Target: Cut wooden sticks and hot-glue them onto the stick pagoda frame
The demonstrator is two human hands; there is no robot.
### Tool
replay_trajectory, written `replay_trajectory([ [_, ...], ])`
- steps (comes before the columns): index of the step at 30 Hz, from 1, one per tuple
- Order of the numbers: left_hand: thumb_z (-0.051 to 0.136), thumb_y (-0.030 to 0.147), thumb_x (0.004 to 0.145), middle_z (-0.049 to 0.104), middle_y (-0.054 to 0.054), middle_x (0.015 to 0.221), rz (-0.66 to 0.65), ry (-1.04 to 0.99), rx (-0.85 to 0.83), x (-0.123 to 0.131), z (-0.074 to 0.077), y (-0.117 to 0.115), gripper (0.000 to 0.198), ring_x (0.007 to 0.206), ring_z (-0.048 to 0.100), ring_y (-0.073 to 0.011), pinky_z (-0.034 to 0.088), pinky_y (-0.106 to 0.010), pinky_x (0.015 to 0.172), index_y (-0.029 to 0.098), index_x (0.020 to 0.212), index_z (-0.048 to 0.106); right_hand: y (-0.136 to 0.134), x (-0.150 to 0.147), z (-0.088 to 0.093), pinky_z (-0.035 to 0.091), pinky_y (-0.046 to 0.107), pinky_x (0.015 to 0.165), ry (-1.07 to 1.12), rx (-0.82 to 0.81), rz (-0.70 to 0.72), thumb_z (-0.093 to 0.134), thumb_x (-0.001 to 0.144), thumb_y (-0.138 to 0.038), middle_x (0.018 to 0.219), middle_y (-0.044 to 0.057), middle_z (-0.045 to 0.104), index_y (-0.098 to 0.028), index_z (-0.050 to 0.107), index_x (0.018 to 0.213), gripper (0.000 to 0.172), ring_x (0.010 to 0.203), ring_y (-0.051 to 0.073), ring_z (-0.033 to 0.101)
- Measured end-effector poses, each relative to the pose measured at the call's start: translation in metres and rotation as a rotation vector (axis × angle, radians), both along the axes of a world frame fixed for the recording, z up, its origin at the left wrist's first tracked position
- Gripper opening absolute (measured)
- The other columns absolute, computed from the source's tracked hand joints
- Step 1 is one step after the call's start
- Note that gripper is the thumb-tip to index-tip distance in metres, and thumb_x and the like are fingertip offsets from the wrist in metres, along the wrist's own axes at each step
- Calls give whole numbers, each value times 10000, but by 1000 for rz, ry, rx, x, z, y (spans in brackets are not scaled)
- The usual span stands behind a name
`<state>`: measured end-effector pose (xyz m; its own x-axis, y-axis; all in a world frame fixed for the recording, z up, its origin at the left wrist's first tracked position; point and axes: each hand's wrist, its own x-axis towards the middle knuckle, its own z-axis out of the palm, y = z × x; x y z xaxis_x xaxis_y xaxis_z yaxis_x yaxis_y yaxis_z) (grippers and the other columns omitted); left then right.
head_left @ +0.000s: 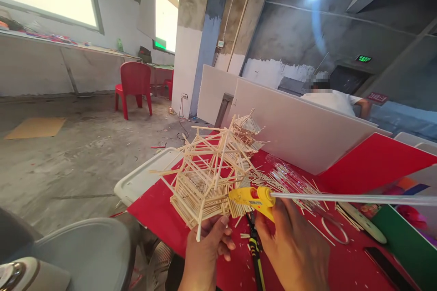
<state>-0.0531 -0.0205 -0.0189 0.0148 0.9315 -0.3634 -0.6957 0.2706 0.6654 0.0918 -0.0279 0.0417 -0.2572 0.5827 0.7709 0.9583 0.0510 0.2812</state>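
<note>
My right hand is wrapped around a yellow hot glue gun, which has a long clear glue stick running out of its back. Its nozzle points left, close to the lower front of a house model built from thin wooden sticks. Just below that edge, my left hand has thumb and forefinger pinched together; what they hold, if anything, is too small to make out. One stick's end overlaps the left hand in view. A small stick tower with a pointed roof rises behind the frame.
Loose wooden sticks, pliers with black and yellow handles, a tape-like clear ring and a phone lie on the red tabletop. White boards stand behind; beyond them is a person. A grey stool is left.
</note>
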Motion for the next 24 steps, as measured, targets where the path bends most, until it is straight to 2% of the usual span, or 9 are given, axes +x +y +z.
replay_trajectory([
  [4, 866, 376, 585, 651, -15, 578, 6, -2, 3, -2, 2, -2, 364, 412, 570, -110, 404, -184, 351, 114, 757, 679, -2, 1, 0, 406, 280, 572, -22, -7, -29, 506, 937, -321, 1000, 71, 712, -152, 618, 1046, 230, 665, 149, 639],
  [9, 865, 367, 596, 651, -21, 583, 0, -3, 6, -2, 0, -2, 358, 416, 573, -113, 404, -188, 351, 109, 759, 678, -1, 7, -1, 387, 278, 530, -86, 26, 4, 504, 938, -344, 996, 80, 715, -143, 617, 1060, 262, 629, 139, 620],
  [17, 859, 391, 600, 646, -23, 589, -8, 4, 9, -3, 0, -2, 365, 428, 574, -113, 403, -191, 359, 114, 749, 673, -1, 7, -1, 415, 271, 563, -103, 13, 5, 525, 934, -323, 1004, 73, 712, -137, 611, 1065, 243, 651, 137, 628],
  [24, 859, 383, 601, 639, -22, 590, 4, 15, 11, -2, -1, -2, 356, 428, 569, -113, 399, -196, 360, 111, 735, 675, 0, 6, 2, 406, 277, 548, -90, 32, 34, 476, 955, -312, 953, 87, 718, -132, 615, 1002, 233, 613, 139, 623],
])
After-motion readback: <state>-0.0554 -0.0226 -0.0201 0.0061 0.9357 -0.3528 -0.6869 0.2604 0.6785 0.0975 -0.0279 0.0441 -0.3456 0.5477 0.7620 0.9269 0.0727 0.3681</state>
